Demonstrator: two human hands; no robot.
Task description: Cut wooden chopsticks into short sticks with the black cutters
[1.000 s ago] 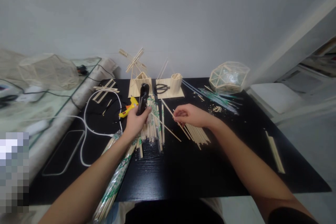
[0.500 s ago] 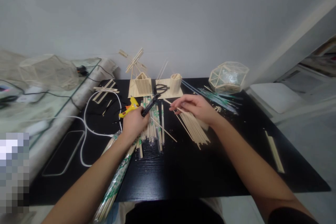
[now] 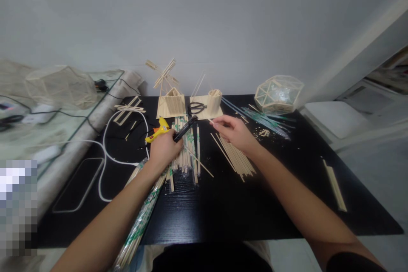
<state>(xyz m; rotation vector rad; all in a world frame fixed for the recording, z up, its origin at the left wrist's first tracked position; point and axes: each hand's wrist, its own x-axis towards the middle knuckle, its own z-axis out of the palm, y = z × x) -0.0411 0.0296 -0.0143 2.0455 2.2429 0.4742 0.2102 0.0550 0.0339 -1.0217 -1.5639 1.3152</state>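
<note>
My left hand (image 3: 164, 149) is closed round a black pen-like tool (image 3: 185, 128), which points up and to the right. A thin stick (image 3: 200, 162) slants away from beside that hand; whether the fingers hold it I cannot tell. My right hand (image 3: 235, 132) pinches a wooden stick (image 3: 211, 121) between thumb and fingers, only its pale end showing. Below the right hand lies a fan of loose bamboo sticks (image 3: 234, 157). Next to the left hand rests a yellow glue gun (image 3: 159, 129), and packs of wrapped chopsticks (image 3: 181, 157) lie beneath and beside it.
Two stick-built models on wooden bases stand at the back: a windmill (image 3: 174, 101) and a round cup (image 3: 214, 101), with black scissors (image 3: 197, 107) between. A geometric stick frame (image 3: 279, 94) and plastic wrappers (image 3: 266, 121) lie right. A white cable (image 3: 103, 170) loops left beside a phone-shaped outline (image 3: 78, 187).
My right hand has shifted slightly, and less of the stick in it shows past the fingertips. My left hand and the black tool have barely moved.
</note>
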